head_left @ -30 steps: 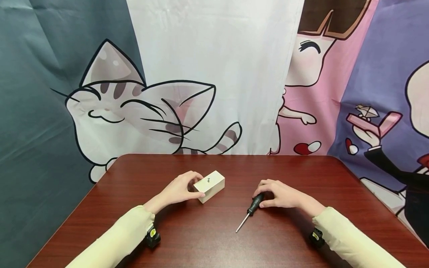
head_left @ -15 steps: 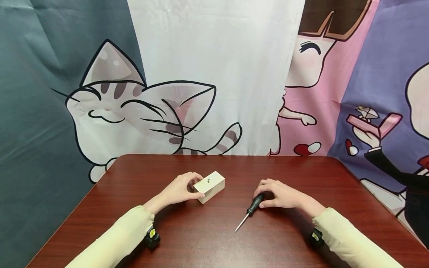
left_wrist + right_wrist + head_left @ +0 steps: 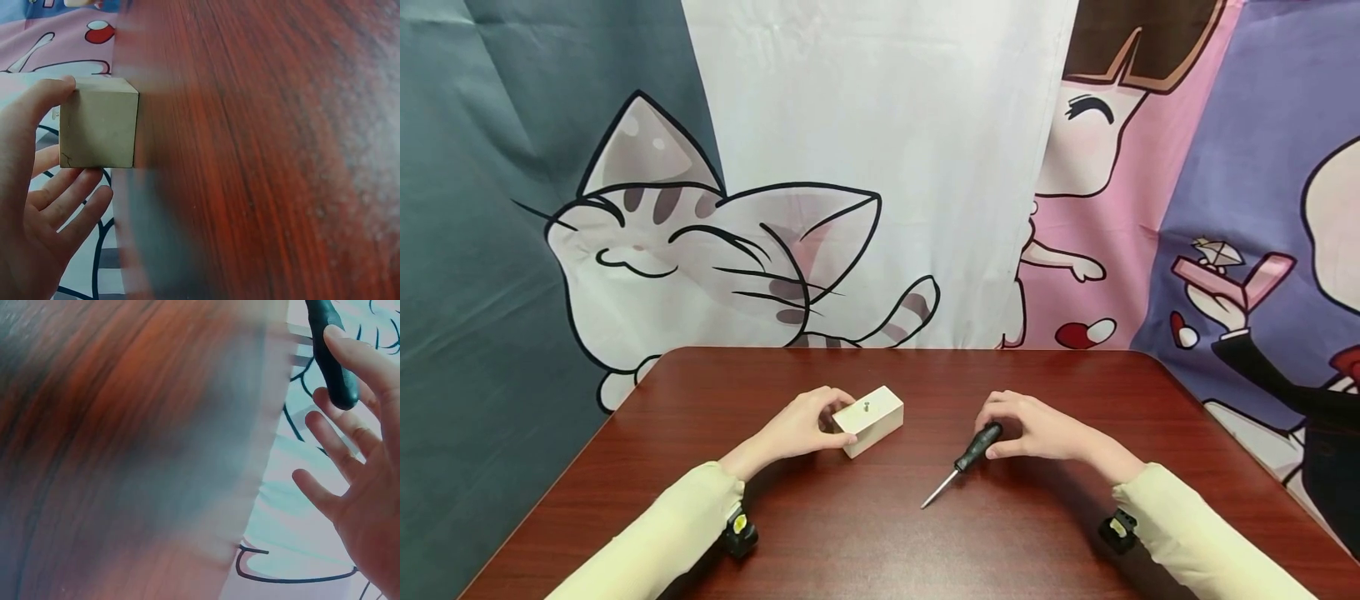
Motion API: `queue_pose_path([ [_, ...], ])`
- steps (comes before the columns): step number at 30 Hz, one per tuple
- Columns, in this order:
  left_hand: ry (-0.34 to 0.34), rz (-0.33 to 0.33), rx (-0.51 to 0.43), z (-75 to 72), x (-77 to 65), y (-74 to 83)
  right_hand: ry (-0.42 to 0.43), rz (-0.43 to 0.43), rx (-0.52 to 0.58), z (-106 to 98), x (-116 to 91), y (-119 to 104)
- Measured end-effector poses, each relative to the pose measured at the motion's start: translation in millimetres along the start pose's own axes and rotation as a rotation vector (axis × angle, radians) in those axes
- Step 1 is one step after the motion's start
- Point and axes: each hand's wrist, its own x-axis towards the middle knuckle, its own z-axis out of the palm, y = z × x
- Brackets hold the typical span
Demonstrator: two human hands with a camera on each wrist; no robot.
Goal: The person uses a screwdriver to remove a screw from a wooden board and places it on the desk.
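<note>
My left hand (image 3: 793,427) grips the near left end of a pale wooden block (image 3: 876,423) that lies on the table. A small screw (image 3: 867,407) stands up from the block's top face. In the left wrist view, the thumb is at the upper edge of the block (image 3: 100,130) and other fingers reach beneath it. To the right, my right hand (image 3: 1041,427) pinches the black handle of a screwdriver (image 3: 976,448), whose metal shaft slants down to the front left. Seen from the right wrist, thumb and forefinger hold the handle (image 3: 331,356) near its butt, with the other fingers spread loosely.
The dark red wooden table (image 3: 880,533) runs back to a cloth backdrop (image 3: 880,167) printed with cartoon figures. Small black devices sit at the left wrist (image 3: 741,533) and the right wrist (image 3: 1118,530), under pale sleeves.
My right hand has risen a little with the screwdriver, and its tip has shifted slightly up and left in the view. My left hand and the block have stayed in place.
</note>
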Motion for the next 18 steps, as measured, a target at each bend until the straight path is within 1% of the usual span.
queue_pose_path([
  [5,-0.014,0.014,-0.006,0.8,-0.7,0.8,0.024,0.025,0.101,-8.3,-0.6,-5.1],
  [9,-0.026,0.019,-0.018,2.4,-0.2,2.5,0.042,0.041,0.16,-14.6,-0.5,-8.2],
  [15,-0.048,0.019,-0.096,6.9,-0.2,5.8,0.047,0.102,0.246,-18.8,-0.6,-10.2],
  [18,-0.054,0.012,-0.137,8.9,0.0,7.6,0.056,0.119,0.31,-18.0,0.1,-12.1],
])
